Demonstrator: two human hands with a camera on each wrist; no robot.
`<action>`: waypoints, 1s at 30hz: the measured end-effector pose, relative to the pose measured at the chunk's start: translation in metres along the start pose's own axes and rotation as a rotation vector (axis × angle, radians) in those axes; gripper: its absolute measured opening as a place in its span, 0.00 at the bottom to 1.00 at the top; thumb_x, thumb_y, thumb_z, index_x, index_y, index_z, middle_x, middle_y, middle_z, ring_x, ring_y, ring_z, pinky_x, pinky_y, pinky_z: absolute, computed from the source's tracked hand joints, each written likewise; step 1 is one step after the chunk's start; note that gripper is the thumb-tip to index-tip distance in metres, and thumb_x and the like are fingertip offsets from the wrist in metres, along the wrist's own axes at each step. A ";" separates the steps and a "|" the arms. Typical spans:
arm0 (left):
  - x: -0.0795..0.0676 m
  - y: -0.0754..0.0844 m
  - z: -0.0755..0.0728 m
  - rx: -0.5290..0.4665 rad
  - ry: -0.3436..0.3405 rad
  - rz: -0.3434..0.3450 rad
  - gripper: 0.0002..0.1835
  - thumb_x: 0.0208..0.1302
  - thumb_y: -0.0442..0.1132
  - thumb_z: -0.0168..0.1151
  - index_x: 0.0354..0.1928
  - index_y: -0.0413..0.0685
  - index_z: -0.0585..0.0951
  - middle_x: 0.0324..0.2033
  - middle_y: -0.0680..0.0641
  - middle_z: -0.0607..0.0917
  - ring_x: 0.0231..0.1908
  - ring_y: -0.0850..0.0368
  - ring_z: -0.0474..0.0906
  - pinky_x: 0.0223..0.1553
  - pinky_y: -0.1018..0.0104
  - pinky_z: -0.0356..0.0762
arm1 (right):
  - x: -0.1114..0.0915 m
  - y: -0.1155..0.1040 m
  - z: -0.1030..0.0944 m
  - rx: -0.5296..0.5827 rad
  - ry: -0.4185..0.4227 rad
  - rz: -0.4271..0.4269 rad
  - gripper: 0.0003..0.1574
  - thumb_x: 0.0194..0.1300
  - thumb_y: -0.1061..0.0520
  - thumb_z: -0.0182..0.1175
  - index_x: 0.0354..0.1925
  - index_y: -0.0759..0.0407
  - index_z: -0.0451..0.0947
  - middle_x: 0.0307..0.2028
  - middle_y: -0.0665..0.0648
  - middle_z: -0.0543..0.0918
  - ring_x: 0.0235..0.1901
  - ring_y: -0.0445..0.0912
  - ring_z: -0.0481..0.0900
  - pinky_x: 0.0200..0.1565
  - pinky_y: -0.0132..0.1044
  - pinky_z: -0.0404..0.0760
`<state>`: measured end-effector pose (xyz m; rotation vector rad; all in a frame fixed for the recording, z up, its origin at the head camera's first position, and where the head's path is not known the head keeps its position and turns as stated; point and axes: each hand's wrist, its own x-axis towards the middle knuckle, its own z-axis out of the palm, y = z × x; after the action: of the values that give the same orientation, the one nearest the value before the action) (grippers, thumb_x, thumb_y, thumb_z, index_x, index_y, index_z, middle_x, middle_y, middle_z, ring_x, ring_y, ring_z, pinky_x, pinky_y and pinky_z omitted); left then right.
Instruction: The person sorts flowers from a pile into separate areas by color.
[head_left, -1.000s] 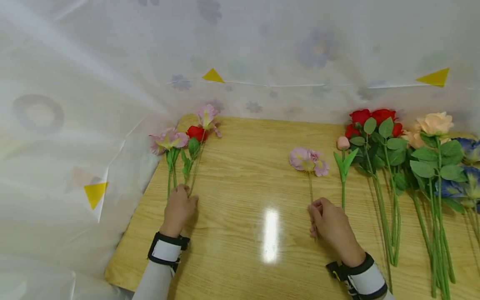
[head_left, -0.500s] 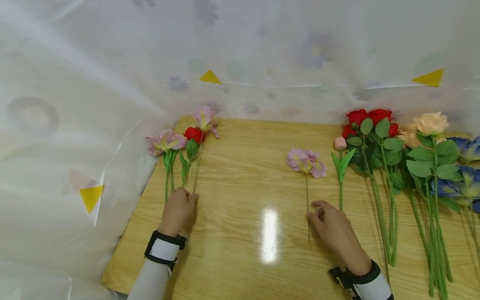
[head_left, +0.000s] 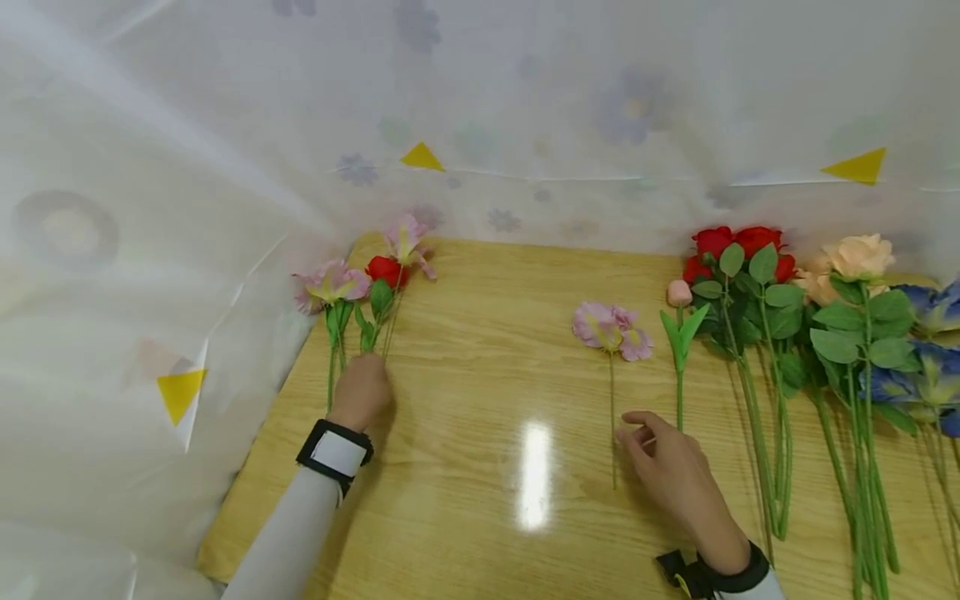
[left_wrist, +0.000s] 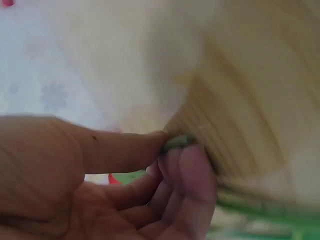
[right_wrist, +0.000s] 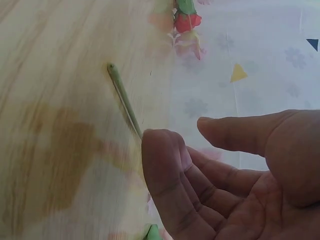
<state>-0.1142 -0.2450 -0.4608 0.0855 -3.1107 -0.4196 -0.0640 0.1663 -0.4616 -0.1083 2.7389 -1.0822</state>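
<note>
At the left of the table, a red rose [head_left: 386,271] lies between two pink irises, one iris [head_left: 331,283] to its left and another iris [head_left: 406,242] behind it. My left hand [head_left: 363,390] is over the lower stems. In the left wrist view, its thumb and fingers pinch a green stem [left_wrist: 178,143], which appears to be the rose's. A third pink iris [head_left: 611,327] lies alone right of the middle. My right hand [head_left: 671,467] is beside that iris's stem, fingers loosely bent and thumb apart, holding nothing. The stem's end [right_wrist: 112,69] shows past its fingertips.
A pink tulip [head_left: 679,293] lies just right of the lone iris. Beyond it are red roses [head_left: 759,242], peach roses [head_left: 861,256] and blue irises [head_left: 937,375] with long stems. A pale patterned sheet [head_left: 525,100] hangs behind the wooden table [head_left: 480,367].
My right hand has let go of the lone iris's stem and drawn slightly right and nearer. My left hand has shifted a little farther up the stems, its wrist turning.
</note>
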 end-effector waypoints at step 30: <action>-0.057 0.113 -0.006 -1.218 -0.373 0.143 0.06 0.72 0.24 0.49 0.46 0.32 0.72 0.40 0.37 0.83 0.40 0.46 0.82 0.47 0.44 0.78 | 0.002 -0.022 0.013 0.485 0.003 -0.204 0.19 0.75 0.50 0.51 0.54 0.60 0.78 0.38 0.62 0.83 0.36 0.51 0.82 0.38 0.39 0.83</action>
<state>-0.0638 -0.1346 -0.4242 -0.2355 -2.5024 -2.3448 -0.0631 0.1414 -0.4560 -0.3159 2.4209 -1.7651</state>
